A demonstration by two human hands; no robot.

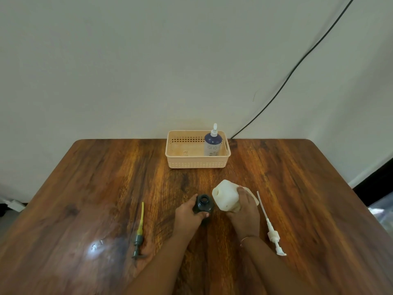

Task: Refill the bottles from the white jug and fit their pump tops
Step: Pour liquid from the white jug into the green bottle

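My left hand (188, 212) grips a dark, open-necked bottle (203, 202) that stands upright on the wooden table (106, 188). My right hand (244, 211) holds the white jug (225, 195), tipped to the left with its mouth close to the bottle's neck. A dark pump top with a yellow tube (139, 233) lies on the table to the left. A white pump top with a long tube (270, 226) lies to the right. A blue bottle with a white pump fitted (212, 143) stands in a beige basket (197, 162) at the back.
The basket sits against the wall at the table's far edge. A black cable (297, 64) runs down the wall to the basket's right. A bracelet circles my right wrist (246, 239).
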